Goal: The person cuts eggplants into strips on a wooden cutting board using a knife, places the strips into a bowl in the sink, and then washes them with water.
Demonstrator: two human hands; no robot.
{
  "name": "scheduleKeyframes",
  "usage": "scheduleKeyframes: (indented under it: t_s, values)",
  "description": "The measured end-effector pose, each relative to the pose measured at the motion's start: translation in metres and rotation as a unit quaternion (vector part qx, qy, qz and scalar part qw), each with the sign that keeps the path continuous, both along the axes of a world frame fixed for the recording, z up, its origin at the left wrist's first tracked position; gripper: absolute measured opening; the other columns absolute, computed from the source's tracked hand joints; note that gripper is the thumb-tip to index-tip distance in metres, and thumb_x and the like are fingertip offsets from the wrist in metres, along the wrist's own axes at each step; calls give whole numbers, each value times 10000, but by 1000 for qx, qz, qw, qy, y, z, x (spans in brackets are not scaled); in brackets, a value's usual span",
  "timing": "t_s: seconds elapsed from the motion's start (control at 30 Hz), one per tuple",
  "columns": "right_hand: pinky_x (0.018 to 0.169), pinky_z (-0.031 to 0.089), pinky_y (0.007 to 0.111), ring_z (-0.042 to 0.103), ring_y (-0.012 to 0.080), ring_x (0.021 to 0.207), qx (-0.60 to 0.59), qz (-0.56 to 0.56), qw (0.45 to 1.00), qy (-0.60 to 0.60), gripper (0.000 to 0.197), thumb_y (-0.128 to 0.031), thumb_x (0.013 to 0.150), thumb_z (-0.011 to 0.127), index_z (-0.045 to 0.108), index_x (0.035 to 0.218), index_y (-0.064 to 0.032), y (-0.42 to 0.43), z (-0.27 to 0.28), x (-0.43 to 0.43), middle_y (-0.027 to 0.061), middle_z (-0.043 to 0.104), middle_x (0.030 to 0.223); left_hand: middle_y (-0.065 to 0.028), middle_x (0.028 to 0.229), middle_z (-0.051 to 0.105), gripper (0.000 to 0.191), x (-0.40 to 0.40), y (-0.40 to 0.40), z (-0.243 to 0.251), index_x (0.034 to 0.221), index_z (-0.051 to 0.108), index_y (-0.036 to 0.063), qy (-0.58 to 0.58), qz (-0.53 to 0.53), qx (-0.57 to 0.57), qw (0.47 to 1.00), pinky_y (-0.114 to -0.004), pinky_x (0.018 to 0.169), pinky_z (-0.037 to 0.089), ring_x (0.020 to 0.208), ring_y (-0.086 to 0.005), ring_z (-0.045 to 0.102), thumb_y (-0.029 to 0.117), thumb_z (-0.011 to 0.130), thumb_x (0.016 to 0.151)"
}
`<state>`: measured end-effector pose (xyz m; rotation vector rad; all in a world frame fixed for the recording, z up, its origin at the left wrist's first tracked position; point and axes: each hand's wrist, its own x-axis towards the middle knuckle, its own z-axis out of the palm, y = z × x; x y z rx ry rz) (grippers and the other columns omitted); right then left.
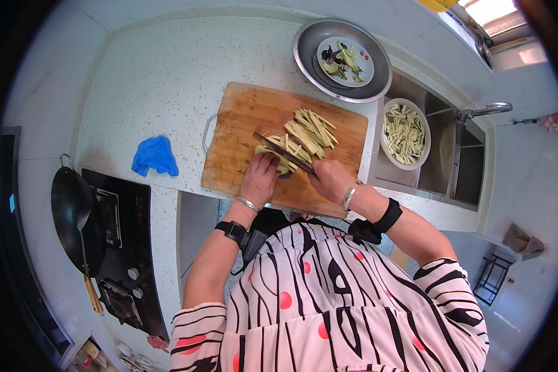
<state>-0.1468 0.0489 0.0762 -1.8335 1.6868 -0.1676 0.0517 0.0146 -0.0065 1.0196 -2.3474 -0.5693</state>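
Note:
My right hand (332, 180) grips the handle of a kitchen knife (283, 152), whose dark blade lies across pale sliced vegetable, apparently eggplant. With bent fingers, my left hand (260, 176) presses on the uncut slices (286, 166) at the near side of the blade. Beyond the knife, a pile of cut strips (311, 130) rests on the wooden cutting board (242, 111). Parts of the slices are hidden under my left fingers and the blade.
A steel basin (302, 60) at the back holds a white plate (369, 69) of trimmings. Right, a bowl (427, 144) of strips sits at the sink (439, 172). Left are a blue cloth (156, 156), a gas hob (139, 223) and a wok (67, 209) with a ladle (84, 246).

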Motion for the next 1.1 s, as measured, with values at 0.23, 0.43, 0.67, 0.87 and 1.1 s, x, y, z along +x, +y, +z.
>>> scheduleKeyframes:
  t_s: [0.23, 0.43, 0.67, 0.87, 1.1]
  values:
    - [597, 442, 479, 563, 421, 670, 47, -10, 999, 23, 170, -124, 788, 525, 515, 740, 39, -11, -20, 24, 257, 568, 677, -160, 1108, 488, 338, -2, 1, 1, 1075, 536, -2, -1, 6, 5, 1000, -403, 905, 388, 1058, -345, 437, 60, 555, 744]
    - [594, 447, 464, 560, 424, 677, -46, -32, 996, -75, 200, -144, 781, 553, 548, 726, 48, -25, -20, 0, 256, 566, 677, -135, 1086, 500, 326, -1, 1, 3, 1040, 532, 5, 6, 8, -16, 1000, -392, 888, 403, 1032, -315, 463, 52, 578, 721]
    - [616, 463, 467, 570, 420, 670, -34, -9, 999, -31, 201, -155, 777, 559, 553, 711, 34, -7, -2, -3, 258, 576, 690, -170, 965, 572, 202, 3, 15, 11, 967, 555, -11, 82, 180, -49, 979, -346, 728, 485, 832, -288, 579, 55, 583, 778]
    - [601, 464, 470, 576, 406, 655, -4, 10, 1000, -14, 161, -157, 784, 552, 556, 754, 0, -5, -1, 3, 222, 586, 668, -139, 696, 607, 171, 5, 16, 13, 833, 542, -49, 214, 326, 502, 772, -285, 430, 475, 507, -208, 598, 117, 580, 829]
    - [610, 445, 476, 557, 433, 671, 18, 10, 1000, -5, 216, -158, 812, 517, 534, 722, 38, -8, -7, 11, 265, 562, 668, -163, 627, 610, 209, -16, 0, 17, 744, 541, -95, 235, 354, 527, 736, -294, 380, 471, 476, -223, 613, 92, 561, 835]
